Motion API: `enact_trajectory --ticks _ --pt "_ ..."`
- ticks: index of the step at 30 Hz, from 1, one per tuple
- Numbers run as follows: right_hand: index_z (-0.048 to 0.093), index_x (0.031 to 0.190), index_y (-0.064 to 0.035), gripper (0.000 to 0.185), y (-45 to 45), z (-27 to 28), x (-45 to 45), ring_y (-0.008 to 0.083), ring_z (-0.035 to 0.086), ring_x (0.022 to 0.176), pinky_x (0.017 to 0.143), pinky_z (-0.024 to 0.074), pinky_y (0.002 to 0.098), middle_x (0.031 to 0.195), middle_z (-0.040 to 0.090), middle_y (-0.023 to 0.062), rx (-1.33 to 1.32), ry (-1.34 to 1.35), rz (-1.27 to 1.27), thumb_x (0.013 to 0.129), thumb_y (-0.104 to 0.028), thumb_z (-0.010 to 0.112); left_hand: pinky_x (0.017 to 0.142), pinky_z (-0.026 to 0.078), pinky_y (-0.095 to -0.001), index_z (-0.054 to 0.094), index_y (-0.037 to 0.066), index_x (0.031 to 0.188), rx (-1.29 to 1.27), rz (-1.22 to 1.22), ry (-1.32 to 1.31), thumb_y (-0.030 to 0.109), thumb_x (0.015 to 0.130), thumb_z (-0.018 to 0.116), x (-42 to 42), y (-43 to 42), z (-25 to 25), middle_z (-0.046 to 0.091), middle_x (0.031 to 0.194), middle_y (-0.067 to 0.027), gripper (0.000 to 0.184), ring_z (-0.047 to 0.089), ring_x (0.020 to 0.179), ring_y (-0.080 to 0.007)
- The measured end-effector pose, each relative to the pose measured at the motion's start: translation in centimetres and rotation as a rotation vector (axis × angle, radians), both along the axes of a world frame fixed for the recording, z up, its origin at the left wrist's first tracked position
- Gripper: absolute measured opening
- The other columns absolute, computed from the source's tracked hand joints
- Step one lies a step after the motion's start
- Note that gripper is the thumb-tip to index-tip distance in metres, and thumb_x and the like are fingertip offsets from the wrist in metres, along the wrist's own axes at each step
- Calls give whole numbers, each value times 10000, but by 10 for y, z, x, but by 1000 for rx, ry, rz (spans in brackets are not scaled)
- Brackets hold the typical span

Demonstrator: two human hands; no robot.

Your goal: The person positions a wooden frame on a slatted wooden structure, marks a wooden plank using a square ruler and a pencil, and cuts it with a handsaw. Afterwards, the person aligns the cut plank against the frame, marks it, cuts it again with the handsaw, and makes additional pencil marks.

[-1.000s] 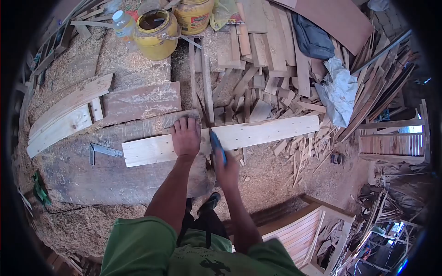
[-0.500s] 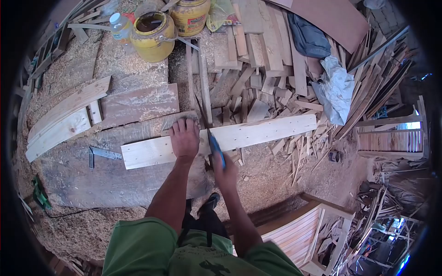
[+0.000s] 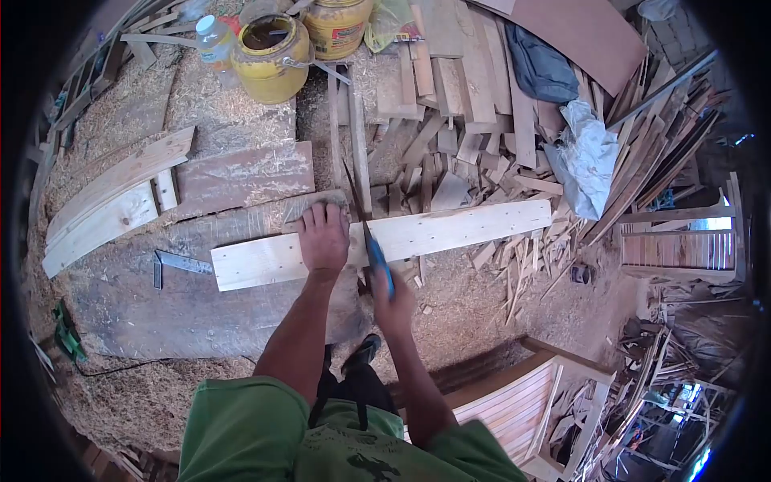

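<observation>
A long pale plank (image 3: pixel 458 230) lies across the worn bench, its right part reaching out beyond the bench edge. My left hand (image 3: pixel 324 241) presses down on it, fingers spread and reaching over its far edge. Just right of that hand, a handsaw (image 3: pixel 376 255) with a blue handle crosses the plank, its dark blade pointing away from me. My right hand (image 3: pixel 393 305) is closed around the saw handle at the plank's near edge. Whether the teeth have cut into the wood is hard to make out.
A metal try square (image 3: pixel 184 263) lies on the bench (image 3: pixel 241 321) at left, near curved boards (image 3: pixel 120 193). Yellow buckets (image 3: pixel 270 76) and a bottle (image 3: pixel 215 44) stand at the back. Offcuts (image 3: pixel 451 193) pile up beyond the plank. A slatted wooden piece (image 3: pixel 506 410) stands at lower right.
Both hands stay in nearly the same place, the left flat on the plank and the right on the saw. The saw blade shows slightly farther forward past the plank.
</observation>
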State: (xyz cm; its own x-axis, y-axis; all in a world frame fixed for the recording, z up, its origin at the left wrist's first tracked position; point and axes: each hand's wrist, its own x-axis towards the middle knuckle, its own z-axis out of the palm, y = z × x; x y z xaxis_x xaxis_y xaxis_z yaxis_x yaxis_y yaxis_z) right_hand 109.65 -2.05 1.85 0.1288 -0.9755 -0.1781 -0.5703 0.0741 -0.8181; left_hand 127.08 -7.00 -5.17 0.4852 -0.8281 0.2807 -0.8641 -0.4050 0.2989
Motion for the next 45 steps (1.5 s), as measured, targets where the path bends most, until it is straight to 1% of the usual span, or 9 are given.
enact_trajectory --ticks 4,10,15,21,24,31,36,40,45 --pt "734 1120 32 454 -24 20 16 431 729 792 709 536 503 855 708 288 56 5 62 1083 -394 581 906 434 -496 621 94 1055 8 -4 4 326 1038 605 -8 15 0 569 1036 -139 233 556 1019 -344" --pt "705 1308 42 427 149 106 -101 111 679 689 661 553 309 773 716 118 205 -48 -77 1068 -296 601 911 437 -499 621 98 1048 -69 9 -23 322 1033 615 -1 -2 1 568 1024 -134 224 557 1013 -343" --pt "712 1226 30 397 11 10 -6 377 736 715 637 534 484 851 724 251 -18 1 24 1086 -321 591 909 436 -497 618 103 1044 -33 -2 -14 321 1039 604 0 2 -1 569 1024 -132 218 557 1014 -340" --pt "706 1249 45 417 40 49 -32 358 752 771 704 562 443 876 726 264 92 -34 22 1084 -322 594 906 434 -494 614 100 1045 -36 0 7 313 1045 592 -1 0 3 574 1034 -131 214 558 1018 -337" --pt "681 1365 27 450 145 98 -111 183 738 783 688 567 364 826 746 167 290 37 -22 1056 -294 612 912 429 -493 610 101 1051 -30 -7 6 312 1044 592 0 -1 0 574 1045 -131 212 557 1017 -337" --pt "708 1103 49 427 -13 -7 18 226 594 617 602 482 412 717 647 167 -106 -47 -5 1100 -353 565 905 429 -501 612 105 1058 -2 -2 9 317 1049 588 -2 -1 2 578 1053 -134 214 560 1022 -339" --pt "707 1242 40 401 44 35 -34 354 754 762 682 560 441 855 721 246 31 -19 18 1085 -309 588 920 425 -498 616 103 1078 -8 6 12 319 1054 586 -1 -5 4 575 1072 -136 220 556 1036 -348" --pt "664 1389 12 456 158 92 -110 241 785 876 799 604 376 1007 767 224 179 -55 -46 1066 -306 622 930 423 -499 620 103 1092 21 8 19 318 1052 588 -2 -1 1 579 1080 -134 221 553 1038 -343" --pt "707 1271 21 368 41 -2 -26 256 720 661 631 550 400 754 710 178 39 -26 -25 1083 -276 598 909 422 -488 612 109 1048 -14 0 -1 332 1042 600 0 -1 -3 577 1040 -124 224 556 1027 -332"
